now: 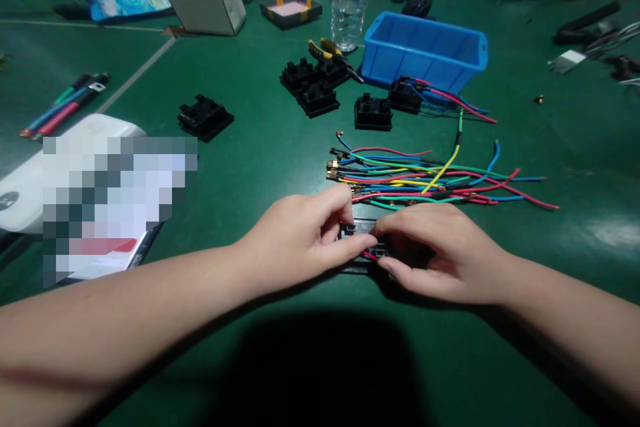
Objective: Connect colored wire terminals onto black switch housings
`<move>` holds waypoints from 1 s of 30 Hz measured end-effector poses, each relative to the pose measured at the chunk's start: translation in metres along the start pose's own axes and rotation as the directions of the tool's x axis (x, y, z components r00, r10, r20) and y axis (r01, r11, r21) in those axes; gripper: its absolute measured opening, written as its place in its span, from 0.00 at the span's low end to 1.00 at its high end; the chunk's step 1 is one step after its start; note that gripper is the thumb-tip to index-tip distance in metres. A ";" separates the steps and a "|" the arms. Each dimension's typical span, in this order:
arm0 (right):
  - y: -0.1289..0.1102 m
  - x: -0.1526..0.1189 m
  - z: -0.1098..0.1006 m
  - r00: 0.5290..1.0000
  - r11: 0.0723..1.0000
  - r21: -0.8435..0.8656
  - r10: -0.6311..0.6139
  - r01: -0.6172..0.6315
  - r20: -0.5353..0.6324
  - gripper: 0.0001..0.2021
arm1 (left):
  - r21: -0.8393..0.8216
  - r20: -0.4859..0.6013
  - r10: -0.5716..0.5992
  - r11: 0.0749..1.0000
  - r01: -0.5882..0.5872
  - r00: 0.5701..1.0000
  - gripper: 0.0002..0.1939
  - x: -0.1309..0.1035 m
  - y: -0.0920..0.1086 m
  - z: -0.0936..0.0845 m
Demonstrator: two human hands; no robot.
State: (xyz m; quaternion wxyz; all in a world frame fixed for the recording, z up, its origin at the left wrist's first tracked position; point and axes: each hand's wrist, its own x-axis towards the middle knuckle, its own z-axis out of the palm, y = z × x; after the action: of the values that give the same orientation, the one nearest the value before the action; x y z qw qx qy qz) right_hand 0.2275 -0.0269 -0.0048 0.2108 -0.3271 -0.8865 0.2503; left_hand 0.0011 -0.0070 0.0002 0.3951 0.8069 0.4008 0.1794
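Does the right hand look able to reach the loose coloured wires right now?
Probably yes: the wires lie just beyond the right hand, with nothing blocking, though its fingers are occupied at the black housing.

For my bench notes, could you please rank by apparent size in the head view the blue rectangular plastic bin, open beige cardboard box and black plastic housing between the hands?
1. Blue bin
2. Cardboard box
3. Black housing, partly covered; ranked by its visible part

Coloured wires (434, 180) on green table (260, 160). Just nearer than wires: left hand (310, 230), right hand (445, 253) at black plastic housing (361, 225). Beyond wires: blue plastic bin (420, 63).
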 end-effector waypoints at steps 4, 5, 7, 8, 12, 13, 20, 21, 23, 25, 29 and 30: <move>0.000 0.000 0.000 1.000 1.000 0.003 -0.002 0.002 -0.015 0.05 | -0.001 -0.023 0.001 1.000 -0.001 1.000 0.11 0.000 0.001 0.000; 0.000 0.000 0.000 1.000 1.000 0.003 -0.003 0.003 -0.016 0.05 | -0.002 -0.027 -0.002 1.000 0.002 1.000 0.11 0.000 0.001 0.000; 0.000 0.001 0.000 1.000 1.000 -0.009 0.004 -0.004 -0.009 0.05 | 0.003 -0.024 -0.006 1.000 0.006 1.000 0.10 0.001 0.002 0.000; -0.001 0.001 -0.001 1.000 1.000 -0.019 0.010 -0.010 -0.002 0.05 | 0.007 -0.020 -0.005 1.000 0.005 1.000 0.09 0.001 0.002 0.000; -0.002 0.001 -0.001 0.999 0.999 -0.035 0.033 -0.032 0.008 0.06 | 0.019 -0.020 -0.006 1.000 0.006 1.000 0.05 0.001 0.002 -0.001; -0.002 0.001 -0.001 0.999 0.999 -0.030 0.037 -0.037 0.006 0.06 | 0.019 -0.027 -0.004 1.000 0.005 1.000 0.04 0.001 0.002 -0.001; -0.001 0.001 -0.001 0.997 0.997 -0.018 0.080 -0.079 0.024 0.07 | -0.023 -0.095 0.023 0.999 -0.026 0.995 0.04 -0.003 0.001 -0.001; -0.001 0.002 -0.001 0.997 0.997 -0.022 0.080 -0.079 0.020 0.07 | -0.026 -0.102 0.022 0.999 -0.025 0.995 0.04 -0.003 0.001 -0.002; -0.001 0.002 -0.001 0.998 0.997 -0.036 0.070 -0.070 0.006 0.07 | -0.021 -0.106 0.024 0.999 -0.026 0.994 0.04 -0.003 0.002 -0.002; -0.002 0.003 -0.001 0.998 0.997 -0.049 0.060 -0.060 -0.004 0.07 | -0.002 -0.082 0.024 1.000 -0.025 0.996 0.04 -0.003 0.002 -0.003; -0.003 0.003 0.000 0.998 0.996 -0.057 0.064 -0.064 -0.006 0.06 | 0.062 -0.011 0.030 0.998 -0.029 0.999 0.04 -0.002 0.004 -0.003; -0.003 0.003 0.000 0.998 0.996 -0.060 0.064 -0.064 -0.008 0.06 | 0.078 -0.005 0.032 0.996 -0.031 0.999 0.04 -0.002 0.004 -0.003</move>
State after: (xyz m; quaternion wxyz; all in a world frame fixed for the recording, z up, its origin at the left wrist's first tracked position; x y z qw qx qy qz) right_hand 0.2242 -0.0269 -0.0025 0.1952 -0.3622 -0.8822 0.2289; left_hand 0.0001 -0.0082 0.0052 0.3594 0.8273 0.3959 0.1723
